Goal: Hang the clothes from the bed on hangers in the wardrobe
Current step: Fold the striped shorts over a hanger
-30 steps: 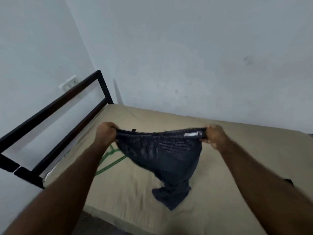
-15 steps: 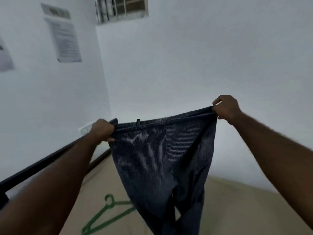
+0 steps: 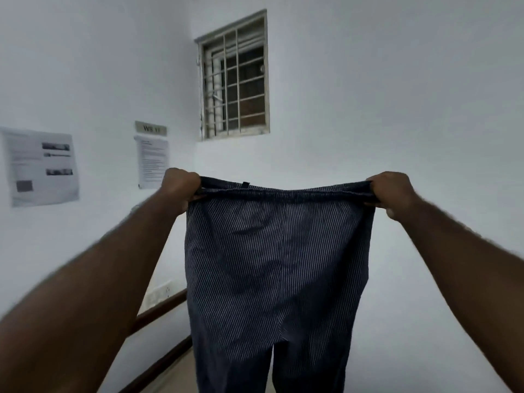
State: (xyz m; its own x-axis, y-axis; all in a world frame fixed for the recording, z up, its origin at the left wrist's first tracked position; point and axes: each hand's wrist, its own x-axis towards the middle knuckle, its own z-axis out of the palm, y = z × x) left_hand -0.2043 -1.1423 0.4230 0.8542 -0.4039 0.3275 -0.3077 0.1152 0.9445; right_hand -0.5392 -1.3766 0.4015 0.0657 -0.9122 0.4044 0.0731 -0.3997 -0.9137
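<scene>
Dark pinstriped trousers [image 3: 272, 265] held up in the air, spread flat, legs hanging down out of frame. Waistband [image 3: 283, 191] stretched taut between left grip [image 3: 181, 191] and right grip [image 3: 392, 194], each fisted round one end. Probably light, soft and limp; little slip risk, but bound to sag if one end is dropped. Best taken at the waistband ends, as now. Behind: white wall [image 3: 397, 109], barred window [image 3: 235, 78], taped notices [image 3: 42, 165], bed rail [image 3: 161, 310] low left.

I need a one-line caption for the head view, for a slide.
Both hands, left hand and right hand, hold striped trousers up by the waistband, legs hanging, before a barred window.
</scene>
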